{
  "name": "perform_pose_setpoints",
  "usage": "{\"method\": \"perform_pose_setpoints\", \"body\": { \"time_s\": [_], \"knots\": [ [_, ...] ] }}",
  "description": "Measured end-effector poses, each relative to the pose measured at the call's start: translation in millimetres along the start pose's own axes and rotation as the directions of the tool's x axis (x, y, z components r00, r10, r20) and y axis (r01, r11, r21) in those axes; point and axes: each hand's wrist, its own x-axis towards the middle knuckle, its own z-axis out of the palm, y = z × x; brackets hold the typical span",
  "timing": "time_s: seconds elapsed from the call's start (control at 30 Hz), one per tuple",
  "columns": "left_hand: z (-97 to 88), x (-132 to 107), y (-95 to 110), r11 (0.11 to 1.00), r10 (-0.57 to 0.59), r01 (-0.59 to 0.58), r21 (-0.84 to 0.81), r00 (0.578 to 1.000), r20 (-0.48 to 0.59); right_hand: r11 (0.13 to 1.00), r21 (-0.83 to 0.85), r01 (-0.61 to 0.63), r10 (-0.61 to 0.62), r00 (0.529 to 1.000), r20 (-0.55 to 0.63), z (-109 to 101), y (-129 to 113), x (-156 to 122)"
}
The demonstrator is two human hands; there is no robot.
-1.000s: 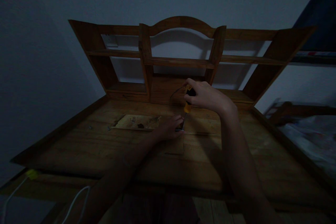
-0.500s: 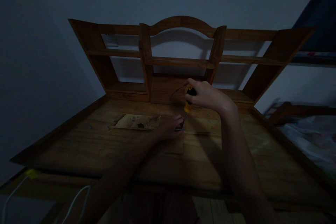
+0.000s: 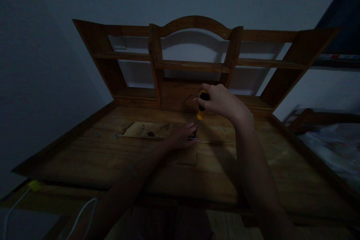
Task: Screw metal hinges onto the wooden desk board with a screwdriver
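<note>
My right hand [image 3: 221,101] is closed around the black and orange handle of a screwdriver [image 3: 200,111], held upright with its tip down at a small metal bracket [image 3: 192,137] on the wooden desk top [image 3: 157,153]. At the base of the shaft my left hand [image 3: 181,136] rests on the desk, fingers pinched about the bracket. A shallow rectangular recess [image 3: 146,130] in the desk lies just left of that hand. The scene is very dim.
A wooden hutch [image 3: 194,63] with shelves and an arched top stands at the back of the desk against a pale wall. A thin dark cable [image 3: 188,99] curls behind the screwdriver. White cables [image 3: 81,213] hang at the lower left. A bed [image 3: 329,146] lies to the right.
My right hand has turned slightly on the screwdriver handle and the view has shifted a little. The left hand has stayed at the bracket.
</note>
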Motion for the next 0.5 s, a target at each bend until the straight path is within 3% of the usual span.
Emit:
{"method": "perform_pose_setpoints", "body": {
  "time_s": [0.13, 0.5],
  "knots": [
    [-0.9, 0.4, 0.6, 1.0, -0.004, 0.004, 0.002, 1.0, 0.008, 0.998, -0.07, 0.005, -0.006, 1.0, -0.014, 1.0, -4.5, 1.5],
    [0.4, 0.7, 1.4, 1.0, -0.004, 0.004, 0.012, 1.0, 0.004, 0.999, -0.031, 0.012, -0.012, 1.0, -0.018, 2.5, -2.0, 1.6]
  ]
}}
